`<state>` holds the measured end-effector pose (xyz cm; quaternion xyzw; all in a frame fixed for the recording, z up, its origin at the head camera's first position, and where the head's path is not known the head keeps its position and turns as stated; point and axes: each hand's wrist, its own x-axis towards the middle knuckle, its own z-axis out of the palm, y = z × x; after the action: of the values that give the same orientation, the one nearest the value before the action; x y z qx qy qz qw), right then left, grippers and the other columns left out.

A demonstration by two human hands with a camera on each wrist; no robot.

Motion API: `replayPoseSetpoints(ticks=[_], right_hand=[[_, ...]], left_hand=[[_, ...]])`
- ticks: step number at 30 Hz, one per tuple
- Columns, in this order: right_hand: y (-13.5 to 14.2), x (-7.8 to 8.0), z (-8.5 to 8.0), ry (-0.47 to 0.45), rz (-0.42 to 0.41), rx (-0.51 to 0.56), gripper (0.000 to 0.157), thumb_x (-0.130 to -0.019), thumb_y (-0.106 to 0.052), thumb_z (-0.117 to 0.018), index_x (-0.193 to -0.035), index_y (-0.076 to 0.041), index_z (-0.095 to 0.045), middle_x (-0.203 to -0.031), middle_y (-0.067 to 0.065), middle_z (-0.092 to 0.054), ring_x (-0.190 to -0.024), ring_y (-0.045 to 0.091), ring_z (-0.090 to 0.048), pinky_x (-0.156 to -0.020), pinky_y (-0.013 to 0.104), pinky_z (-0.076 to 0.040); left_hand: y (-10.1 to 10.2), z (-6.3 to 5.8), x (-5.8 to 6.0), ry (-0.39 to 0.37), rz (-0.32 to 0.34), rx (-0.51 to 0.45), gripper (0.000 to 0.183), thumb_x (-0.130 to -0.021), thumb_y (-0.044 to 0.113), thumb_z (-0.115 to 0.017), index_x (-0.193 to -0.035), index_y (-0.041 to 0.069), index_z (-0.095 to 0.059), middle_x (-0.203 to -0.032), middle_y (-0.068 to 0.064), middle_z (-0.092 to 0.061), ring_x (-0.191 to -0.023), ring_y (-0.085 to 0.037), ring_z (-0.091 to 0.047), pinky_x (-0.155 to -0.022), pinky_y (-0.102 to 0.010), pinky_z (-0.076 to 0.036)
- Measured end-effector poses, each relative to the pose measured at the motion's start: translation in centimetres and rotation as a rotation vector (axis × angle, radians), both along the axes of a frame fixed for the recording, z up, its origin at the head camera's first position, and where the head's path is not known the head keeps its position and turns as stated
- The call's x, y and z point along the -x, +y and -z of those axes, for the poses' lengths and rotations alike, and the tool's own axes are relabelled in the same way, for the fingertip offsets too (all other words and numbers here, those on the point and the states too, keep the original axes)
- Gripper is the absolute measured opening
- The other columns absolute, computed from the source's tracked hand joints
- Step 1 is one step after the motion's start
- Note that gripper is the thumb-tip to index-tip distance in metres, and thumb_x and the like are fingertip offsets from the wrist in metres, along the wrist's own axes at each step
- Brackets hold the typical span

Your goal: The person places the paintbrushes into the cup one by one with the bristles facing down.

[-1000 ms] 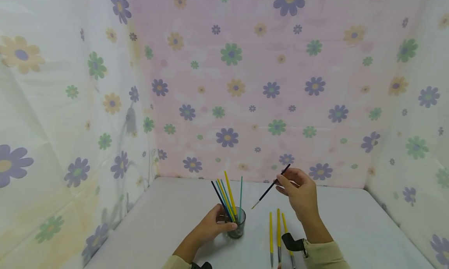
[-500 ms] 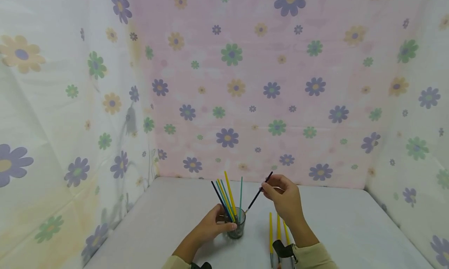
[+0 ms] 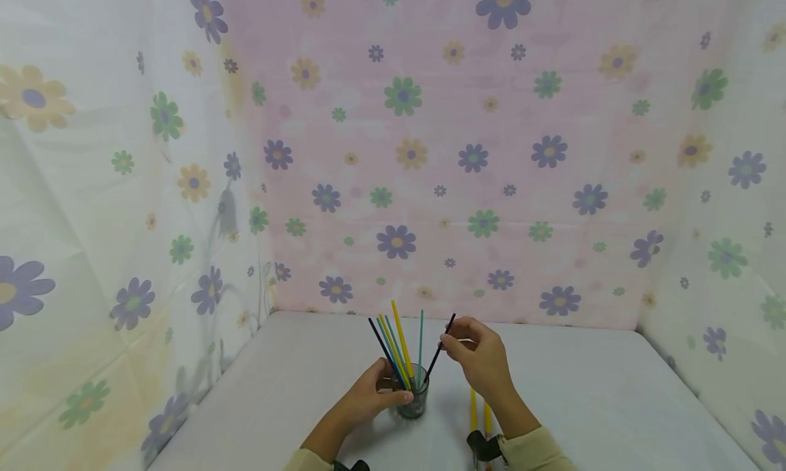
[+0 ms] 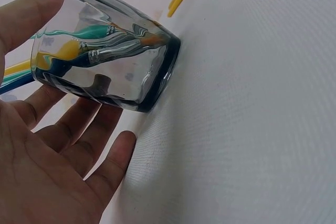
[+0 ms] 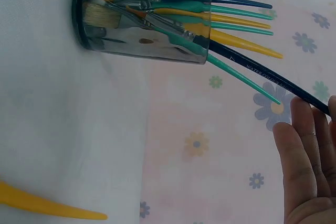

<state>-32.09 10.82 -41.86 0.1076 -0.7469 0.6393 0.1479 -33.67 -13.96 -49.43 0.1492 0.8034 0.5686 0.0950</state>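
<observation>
The left hand (image 3: 368, 392) grips the glass (image 3: 413, 409), thumb across its near side and fingers curled round it; the little finger stands apart from the glass, near the table (image 3: 614, 389). The right hand (image 3: 482, 358) pinches the dark brush (image 3: 434, 360) towards its top end. That brush slants down and away from the right fingertips, its bristle end inside the glass, below the rim; whether the shaft touches the rim I cannot tell. The right fingers are above and outside the rim, with a gap between them and the left thumb. A bundle of brushes (image 3: 402, 338) leans out over the left fingers' side, and a teal brush (image 3: 420, 341) rises more steeply between it and the right fingertips. Yellow brushes (image 3: 473, 413) lie nearer the person than the right fingers, partly hidden by the right wrist. The table's far edge runs beyond both sets of fingers, before the flowered cloth (image 3: 430, 266); rightward, white surface spreads widely from the right hand to the side edge.
</observation>
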Motion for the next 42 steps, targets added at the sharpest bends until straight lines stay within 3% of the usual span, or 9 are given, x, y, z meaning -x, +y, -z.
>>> replayPoseSetpoints(ticks=[14,26,42], right_hand=[[-0.7,0.6,1.5,-0.060,0.001,-0.018,0.022,-0.092,-0.018,-0.080,-0.112,-0.012,-0.071,-0.101,0.007,-0.075,-0.091,0.021,-0.077,-0.078,0.029,-0.063],[-0.9,1.1,2.5,-0.081,0.010,-0.069,0.022,-0.093,-0.019,-0.079,-0.112,-0.012,-0.070,-0.098,0.005,-0.076,-0.088,0.018,-0.077,-0.076,0.028,-0.063],[-0.6,1.4,3.1,-0.115,0.002,-0.096,0.031,-0.094,-0.020,-0.077,-0.121,-0.008,-0.070,-0.100,0.004,-0.076,-0.088,0.019,-0.077,-0.076,0.030,-0.064]], left_hand=[[0.0,-0.1,0.1,-0.004,0.011,-0.015,0.056,-0.089,0.038,-0.083,-0.129,0.010,-0.055,-0.123,-0.003,-0.068,-0.120,-0.024,-0.063,-0.111,-0.056,-0.047],[0.1,-0.4,-0.3,-0.010,0.003,-0.009,0.055,-0.089,0.036,-0.083,-0.128,0.010,-0.055,-0.123,-0.003,-0.067,-0.120,-0.024,-0.064,-0.109,-0.059,-0.047],[0.1,0.2,0.1,-0.006,-0.004,-0.007,0.055,-0.087,0.038,-0.084,-0.126,0.011,-0.056,-0.121,-0.004,-0.068,-0.119,-0.025,-0.065,-0.107,-0.064,-0.045]])
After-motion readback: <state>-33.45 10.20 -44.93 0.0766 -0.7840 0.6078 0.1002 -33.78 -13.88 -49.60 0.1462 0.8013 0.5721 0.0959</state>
